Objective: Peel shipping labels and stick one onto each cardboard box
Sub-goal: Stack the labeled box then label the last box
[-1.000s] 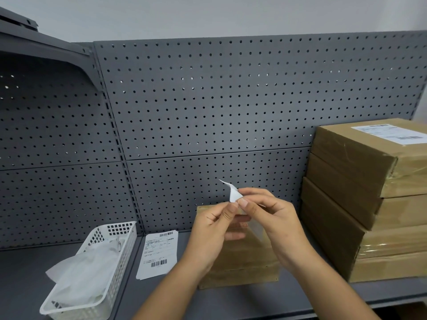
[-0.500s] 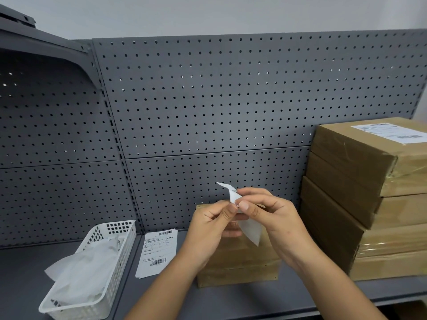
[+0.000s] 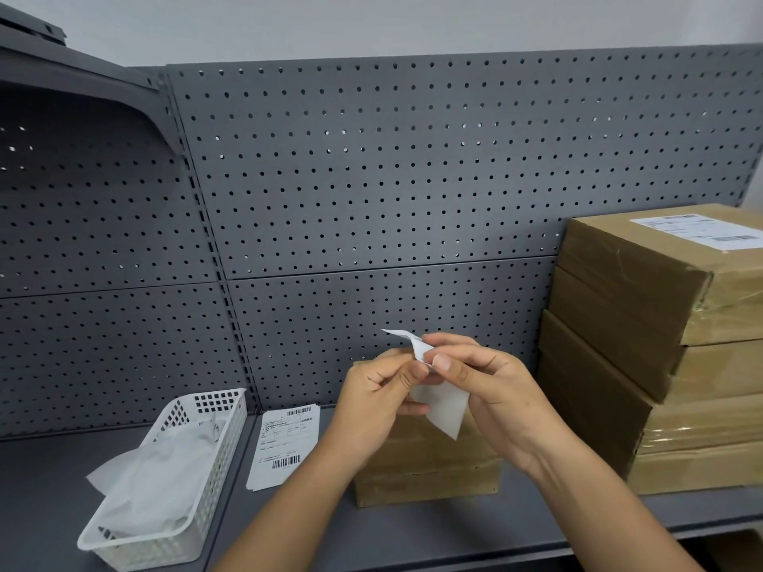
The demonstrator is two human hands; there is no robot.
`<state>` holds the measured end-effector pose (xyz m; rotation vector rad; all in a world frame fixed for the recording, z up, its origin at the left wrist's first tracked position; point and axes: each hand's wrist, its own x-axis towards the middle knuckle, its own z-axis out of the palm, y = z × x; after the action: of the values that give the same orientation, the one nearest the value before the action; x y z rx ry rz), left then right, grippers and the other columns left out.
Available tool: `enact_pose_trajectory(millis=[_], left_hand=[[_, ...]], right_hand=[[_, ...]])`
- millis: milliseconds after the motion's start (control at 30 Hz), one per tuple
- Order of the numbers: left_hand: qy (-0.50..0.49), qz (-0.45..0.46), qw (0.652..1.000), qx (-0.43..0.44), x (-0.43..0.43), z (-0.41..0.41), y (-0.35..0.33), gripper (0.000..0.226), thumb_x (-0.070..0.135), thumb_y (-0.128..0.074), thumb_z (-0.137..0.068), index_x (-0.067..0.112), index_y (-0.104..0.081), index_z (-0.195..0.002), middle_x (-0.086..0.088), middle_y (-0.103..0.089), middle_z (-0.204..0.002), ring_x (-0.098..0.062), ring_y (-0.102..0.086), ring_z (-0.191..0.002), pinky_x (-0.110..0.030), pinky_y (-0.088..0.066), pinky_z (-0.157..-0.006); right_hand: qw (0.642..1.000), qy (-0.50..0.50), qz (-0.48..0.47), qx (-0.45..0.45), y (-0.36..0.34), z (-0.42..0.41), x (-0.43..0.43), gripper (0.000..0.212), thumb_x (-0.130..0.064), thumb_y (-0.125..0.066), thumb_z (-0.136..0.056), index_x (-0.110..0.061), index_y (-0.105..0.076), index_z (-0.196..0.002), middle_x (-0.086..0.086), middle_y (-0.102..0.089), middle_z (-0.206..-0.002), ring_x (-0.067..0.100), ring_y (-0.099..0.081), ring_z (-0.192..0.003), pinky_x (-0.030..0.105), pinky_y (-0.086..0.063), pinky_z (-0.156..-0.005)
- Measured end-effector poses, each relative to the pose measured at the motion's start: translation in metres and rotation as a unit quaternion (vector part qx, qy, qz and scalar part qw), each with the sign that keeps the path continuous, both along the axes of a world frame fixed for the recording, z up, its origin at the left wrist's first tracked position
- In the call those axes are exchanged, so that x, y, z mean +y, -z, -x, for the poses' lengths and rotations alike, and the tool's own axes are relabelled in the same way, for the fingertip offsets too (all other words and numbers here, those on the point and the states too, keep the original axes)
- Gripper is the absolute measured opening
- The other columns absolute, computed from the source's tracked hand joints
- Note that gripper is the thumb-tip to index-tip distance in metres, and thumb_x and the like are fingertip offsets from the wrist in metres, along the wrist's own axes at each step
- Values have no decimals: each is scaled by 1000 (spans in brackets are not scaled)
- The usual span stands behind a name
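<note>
Spanning the whole back of the scene, a grey pegboard wall (image 3: 413, 179) rises behind a grey shelf (image 3: 413, 534). Taking the small cardboard box (image 3: 425, 468) at the middle of that shelf as the landmark: to its right, close by, stands a stack of cardboard boxes (image 3: 644, 357) wrapped in clear tape, taller than the small box, and the top one carries a stuck shipping label (image 3: 697, 231) on its upper face. Well to the left of the small box sits a white plastic basket (image 3: 206, 447) with a lattice wall, holding crumpled sheets of white backing paper (image 3: 161, 480). Between the basket and the small box, a flat shipping label sheet (image 3: 285, 445) with barcodes lies on the shelf, its right edge partly hidden by the left forearm.

Directly above and in front of the small box, both hands meet in the air. The left hand (image 3: 375, 402) pinches one layer of a shipping label (image 3: 444, 406) between thumb and forefinger; the right hand (image 3: 495, 398) pinches the other layer, thumb on top. The label's upper corner curls up and away above the fingers, while a pale, translucent part hangs down between the palms, over the small box without touching it. Which layer is sticker and which is backing cannot be told.
</note>
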<state>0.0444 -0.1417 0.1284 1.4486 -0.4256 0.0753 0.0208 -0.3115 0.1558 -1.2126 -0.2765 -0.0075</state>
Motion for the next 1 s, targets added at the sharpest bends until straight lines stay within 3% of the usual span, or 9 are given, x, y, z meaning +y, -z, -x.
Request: enact_pose_trajectory(millis=[200,467,1000], left_hand=[[-1,-16,1000,-18,1,-3,2,34,30,-62,-94,7,-80,-111,3,-75,-110,-19,-77,-102,-40,-67,-74],[2,-26,999,-33,2,-8,6,37,32,-62,-93,5,-80,-111,-2,-74,-114,-20,-76,-104,-39,-66,-79],[7,-35,998,-56,6,-9,5,26,28,-62,-93,12,-80,-101,17,-72,-99,-6,-72,-91,-36,-65,-79]], right_hand=[[1000,-8,5,10,4,0,0,20,-10,-74,-88,4,-79,-100,12,-71,-128,21,-67,-122,33,-51,-96],[1000,7,10,7,2,3,2,25,-12,-71,-90,8,-77,-103,11,-73,-126,17,-69,-115,22,-56,-85],[1000,1,13,-6,6,2,2,21,-10,-73,-87,6,-78,-100,13,-70,-129,20,-66,-123,31,-53,-93]])
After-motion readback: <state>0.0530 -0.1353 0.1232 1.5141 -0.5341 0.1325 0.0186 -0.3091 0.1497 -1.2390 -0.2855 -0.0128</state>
